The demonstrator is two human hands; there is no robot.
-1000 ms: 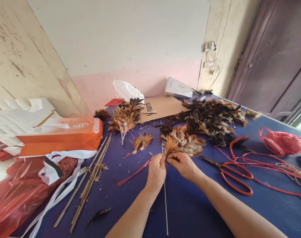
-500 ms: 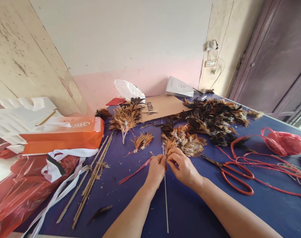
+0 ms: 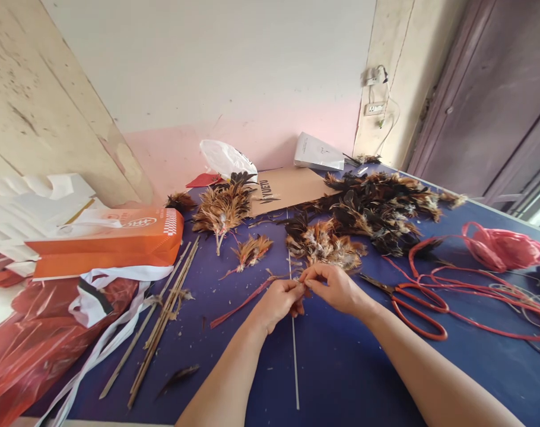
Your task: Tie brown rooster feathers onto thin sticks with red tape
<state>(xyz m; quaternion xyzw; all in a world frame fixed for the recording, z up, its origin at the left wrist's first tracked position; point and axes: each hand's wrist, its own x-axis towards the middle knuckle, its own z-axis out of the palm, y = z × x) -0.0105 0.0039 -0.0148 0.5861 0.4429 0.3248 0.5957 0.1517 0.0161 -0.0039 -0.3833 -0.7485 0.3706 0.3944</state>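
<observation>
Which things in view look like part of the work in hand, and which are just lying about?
Likely part of the work:
feather pile, just beyond the left hand and right hand; anything pinched between their fingers is unclear
small feather bunch
pink twine
scissors
thin sticks

Probably just lying about:
orange bag
white plastic bag
grey box

From the head, above and behind the left hand [image 3: 281, 301] and right hand [image 3: 337, 289], one wide view looks forward and down, fairly near, across the blue table [image 3: 341, 367] to the wall [image 3: 234, 65] beyond them.
</observation>
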